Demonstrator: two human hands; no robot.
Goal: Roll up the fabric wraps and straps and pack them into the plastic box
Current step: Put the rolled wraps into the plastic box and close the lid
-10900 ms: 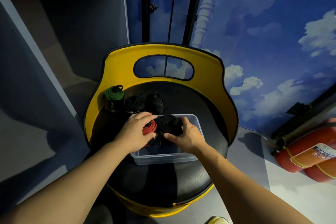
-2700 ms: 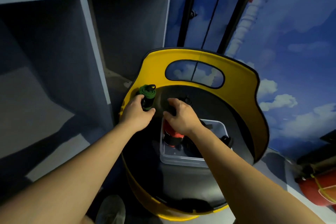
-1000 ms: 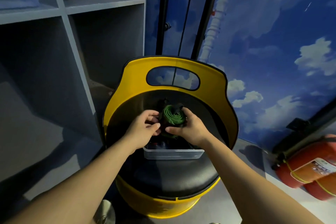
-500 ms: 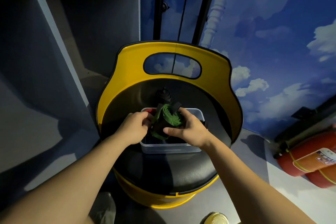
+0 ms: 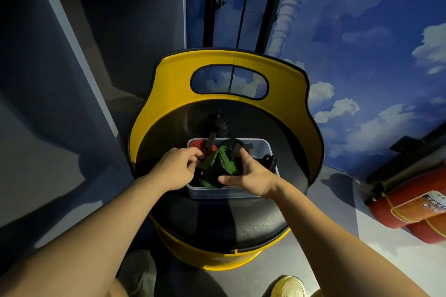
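Pushing the green roll (image 5: 218, 164) down into the plastic box (image 5: 224, 192), both hands (image 5: 175, 169) (image 5: 251, 176) grip it; it came loose, needs rerolling.

Green wrap (image 5: 223, 163) gripped by right hand (image 5: 248, 177) over clear plastic box (image 5: 224, 193), loose green end pinched by left hand (image 5: 175, 167). Red roll (image 5: 198, 144) seen in box's far-left corner. Black roll (image 5: 218, 123) left on black seat of yellow stool (image 5: 169, 79), just beyond box. Red extinguisher (image 5: 410, 205) laid on floor at right.
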